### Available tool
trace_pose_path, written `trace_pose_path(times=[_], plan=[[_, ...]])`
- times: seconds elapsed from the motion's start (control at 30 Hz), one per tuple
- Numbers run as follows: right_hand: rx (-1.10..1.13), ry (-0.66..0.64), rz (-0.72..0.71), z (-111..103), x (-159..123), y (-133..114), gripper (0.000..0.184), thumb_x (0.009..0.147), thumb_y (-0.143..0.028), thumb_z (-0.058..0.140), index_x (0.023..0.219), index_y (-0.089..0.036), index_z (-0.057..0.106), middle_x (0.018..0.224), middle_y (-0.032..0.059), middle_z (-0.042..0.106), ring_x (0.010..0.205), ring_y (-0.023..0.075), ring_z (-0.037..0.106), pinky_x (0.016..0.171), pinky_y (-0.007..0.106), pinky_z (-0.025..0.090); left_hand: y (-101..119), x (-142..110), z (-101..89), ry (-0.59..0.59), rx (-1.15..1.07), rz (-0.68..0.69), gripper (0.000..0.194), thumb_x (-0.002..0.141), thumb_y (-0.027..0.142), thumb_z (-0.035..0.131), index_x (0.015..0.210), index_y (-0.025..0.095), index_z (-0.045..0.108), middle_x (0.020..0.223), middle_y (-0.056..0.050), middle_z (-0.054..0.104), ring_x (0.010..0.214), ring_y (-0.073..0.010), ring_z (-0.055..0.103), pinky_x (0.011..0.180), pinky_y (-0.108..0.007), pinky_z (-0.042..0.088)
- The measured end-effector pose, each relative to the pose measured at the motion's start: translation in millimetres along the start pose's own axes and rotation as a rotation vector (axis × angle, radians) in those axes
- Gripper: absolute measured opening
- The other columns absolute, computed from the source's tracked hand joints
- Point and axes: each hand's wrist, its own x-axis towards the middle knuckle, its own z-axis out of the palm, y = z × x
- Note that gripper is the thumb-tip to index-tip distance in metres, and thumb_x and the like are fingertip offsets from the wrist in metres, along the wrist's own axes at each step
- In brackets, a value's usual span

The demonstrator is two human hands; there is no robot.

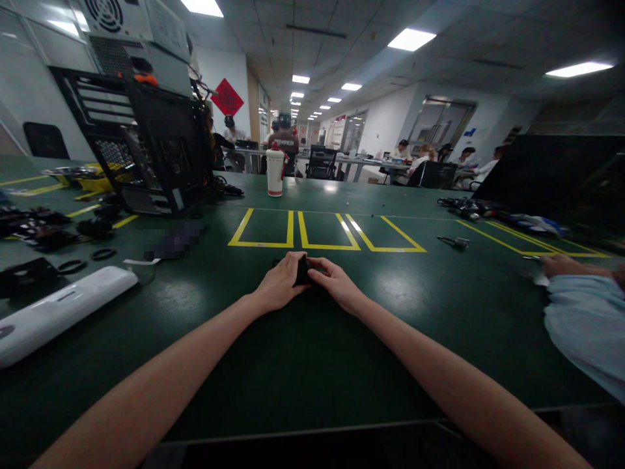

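Note:
Both my hands meet over the green table (293,365), just in front of the yellow tape outlines (263,245). Between them is a small black object (302,271), too dark and too covered to name its kind. My left hand (280,283) is closed round its left side, the thumb toward me. From the right, my right hand (334,279) pinches its edge with thumb and fingertips. Much of the object is hidden behind my fingers.
At left stand a black computer case (166,150), a white elongated device (63,312) and black rings (72,266). A white tumbler (275,172) stands beyond the tape. A short cable connector (454,242) lies at right, near a co-worker's blue sleeve (581,319).

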Motion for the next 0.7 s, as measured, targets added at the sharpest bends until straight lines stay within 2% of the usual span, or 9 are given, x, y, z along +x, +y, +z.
trace_pose_path(times=[0.17,0.37,0.53,0.7], plan=[[0.088,-0.068,-0.021,0.9,-3.0,-5.2,0.033,0.065,-0.021,0.063,0.096,-0.023,0.050,0.104,0.0019,0.054,0.097,0.0157,0.052,0.087,0.034,0.040,-1.1,-0.7,0.9,0.005,-0.010,0.006,0.057,0.072,0.028,0.057,0.118,0.022,0.023,0.116,-0.008,0.040,0.110,-0.0246,0.043,0.087,-0.044,0.040],[0.045,-0.003,-0.019,0.6,-3.0,-4.9,0.022,0.070,-0.028,0.059,0.090,-0.023,0.052,0.098,0.0017,0.056,0.092,0.0148,0.053,0.084,0.034,0.041,0.0,-0.9,-0.2,0.001,-0.004,0.018,0.057,0.073,0.029,0.056,0.118,0.022,0.022,0.116,-0.008,0.039,0.109,-0.0246,0.044,0.086,-0.043,0.041],[0.011,0.012,0.015,0.7,-1.7,-5.9,0.029,0.070,-0.026,0.059,0.098,-0.022,0.052,0.103,0.0040,0.055,0.094,0.0164,0.052,0.085,0.036,0.041,0.2,-0.7,0.0,-0.007,0.043,0.008,0.057,0.073,0.028,0.055,0.119,0.020,0.022,0.116,-0.009,0.038,0.107,-0.0244,0.043,0.083,-0.041,0.042],[0.085,-0.063,-0.009,-0.9,-2.2,-6.2,0.032,0.065,-0.019,0.063,0.094,-0.022,0.051,0.105,0.0023,0.053,0.095,0.0161,0.053,0.086,0.036,0.042,1.7,-0.3,-2.8,-0.010,0.113,0.009,0.056,0.071,0.025,0.056,0.118,0.020,0.026,0.114,-0.008,0.040,0.099,-0.0247,0.043,0.080,-0.041,0.041]])
